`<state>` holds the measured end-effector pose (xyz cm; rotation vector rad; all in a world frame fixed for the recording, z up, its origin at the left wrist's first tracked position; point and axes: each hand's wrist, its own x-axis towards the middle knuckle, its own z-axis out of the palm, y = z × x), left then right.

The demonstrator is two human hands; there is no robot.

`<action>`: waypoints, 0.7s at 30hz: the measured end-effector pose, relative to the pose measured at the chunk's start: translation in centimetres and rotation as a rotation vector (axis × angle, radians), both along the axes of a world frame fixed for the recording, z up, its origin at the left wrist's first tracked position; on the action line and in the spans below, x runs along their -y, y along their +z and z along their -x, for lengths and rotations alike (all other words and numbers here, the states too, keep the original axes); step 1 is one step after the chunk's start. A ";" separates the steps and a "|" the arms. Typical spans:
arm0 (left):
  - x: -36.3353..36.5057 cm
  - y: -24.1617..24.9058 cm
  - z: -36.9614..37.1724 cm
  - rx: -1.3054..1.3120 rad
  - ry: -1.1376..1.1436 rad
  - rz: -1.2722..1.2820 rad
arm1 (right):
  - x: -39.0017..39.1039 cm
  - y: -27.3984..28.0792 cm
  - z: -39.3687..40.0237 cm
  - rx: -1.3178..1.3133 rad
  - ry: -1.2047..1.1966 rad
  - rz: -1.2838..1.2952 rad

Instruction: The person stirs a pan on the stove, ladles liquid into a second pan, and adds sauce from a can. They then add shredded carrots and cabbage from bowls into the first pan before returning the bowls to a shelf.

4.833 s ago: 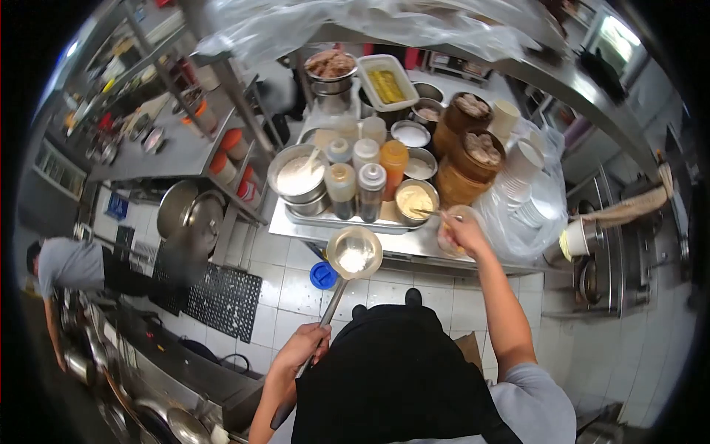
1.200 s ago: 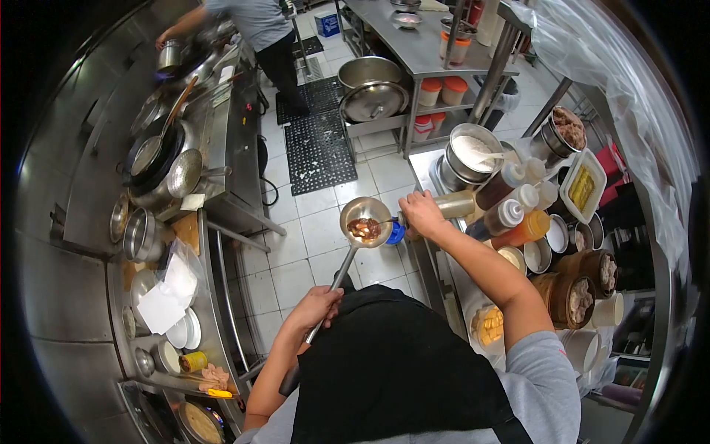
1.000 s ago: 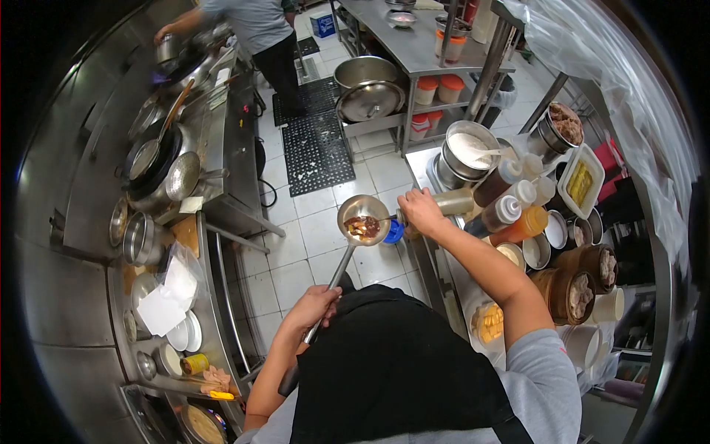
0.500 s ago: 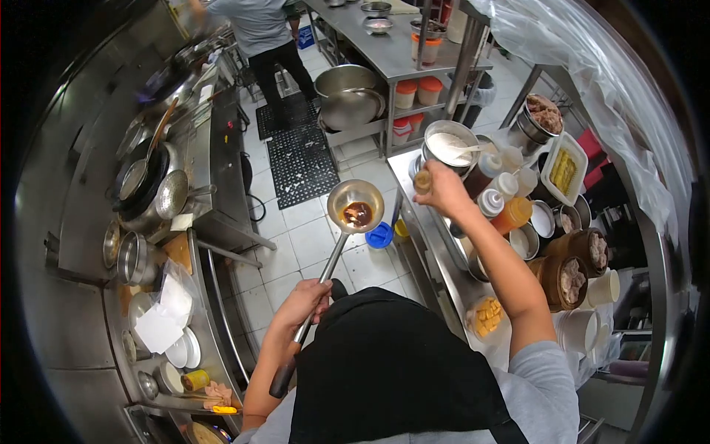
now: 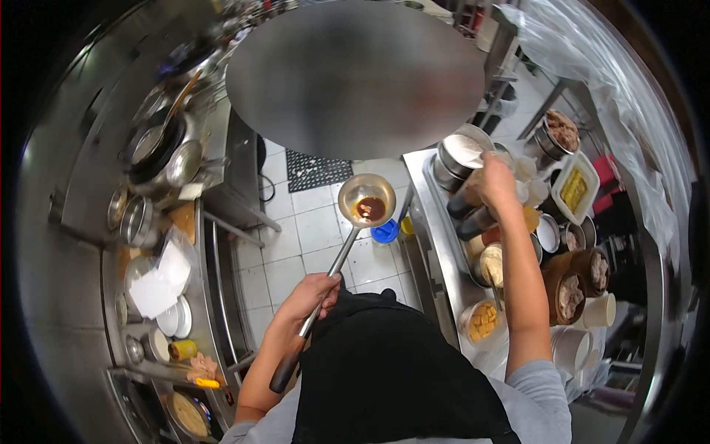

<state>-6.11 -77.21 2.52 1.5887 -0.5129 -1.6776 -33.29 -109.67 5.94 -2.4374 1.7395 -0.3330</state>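
Note:
My left hand (image 5: 316, 294) is closed around the long handle of a metal ladle (image 5: 367, 200). Held level over the floor, the ladle has a small pool of dark brown sauce in its bowl. On the right, my right hand (image 5: 497, 185) reaches over the steel counter, beside a metal pot of white powder (image 5: 464, 150). Its fingers are curled closed near the pot's rim; what they hold is hidden. Dark sauce bottles (image 5: 473, 220) lean just below this hand, and a tan, blurred bottle top shows at its fingers.
Bamboo steamers (image 5: 570, 296), a tub of yellow cubes (image 5: 482, 321) and a white tray of yellow food (image 5: 575, 189) stand at right. Woks and a strainer (image 5: 184, 163) line the left side. A blue-lidded container (image 5: 384, 231) is below the ladle. A blurred oval covers the top middle.
My right hand has moved right and slightly back, from the counter's near edge to beside the powder pot. The bottle top it held is less distinct now. The ladle stays level in my left hand.

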 end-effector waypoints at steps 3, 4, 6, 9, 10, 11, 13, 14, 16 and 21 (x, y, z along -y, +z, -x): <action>-1.9 0.6 0.3 -0.044 0.089 0.035 | -2.5 1.8 -1.7 0.166 0.205 0.439; -2.6 0.5 0.3 -0.042 0.124 0.040 | -3.8 2.8 -2.4 0.175 0.240 0.441; -3.9 0.4 0.1 -0.079 0.206 0.084 | -7.7 4.3 -4.4 0.310 0.334 0.095; -6.0 0.4 -0.5 -0.053 0.314 0.146 | -15.3 3.6 -7.5 0.525 0.615 -0.545; -6.9 -0.1 -1.0 -0.066 0.366 0.181 | -17.9 2.1 -8.4 0.523 0.691 -0.739; -7.8 -0.2 -1.3 -0.060 0.423 0.197 | -20.8 1.3 -9.4 0.529 0.827 -0.866; -9.9 -0.1 -2.0 -0.063 0.565 0.271 | -26.8 0.0 -11.7 0.570 0.813 -1.360; -11.1 -0.1 -2.4 -0.062 0.634 0.299 | -29.5 -0.7 -12.6 0.587 0.843 -1.501; -13.5 -0.3 -3.1 -0.060 0.786 0.357 | -34.0 -0.6 -14.5 0.600 0.821 -1.752; -21.8 -0.6 -4.2 0.034 1.112 0.453 | -44.0 -1.3 -17.8 0.569 0.816 -1.850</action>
